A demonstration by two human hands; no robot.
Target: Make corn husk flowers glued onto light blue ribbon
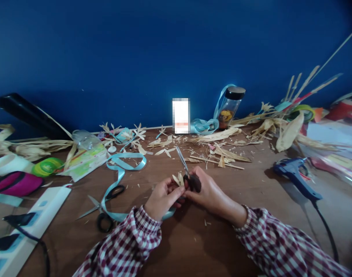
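Note:
My left hand (161, 198) pinches a small pale husk piece (178, 179) between thumb and fingers, just above the brown table (193, 246). Beside it, my right hand (208, 192) grips the black handles of small scissors (185, 169), whose blades point up and away, close together, touching the husk piece. Both hands meet near the table's middle. A light blue ribbon (121, 169) trails from under my left hand toward the left.
A second pair of black-handled scissors (102, 209) lies left of my hands. A blue glue gun (295, 175) rests at right, its cord running toward me. Husk scraps (219, 152), a jar (230, 107), a white power strip (28, 227) and a pink pouch (17, 184) surround the work area.

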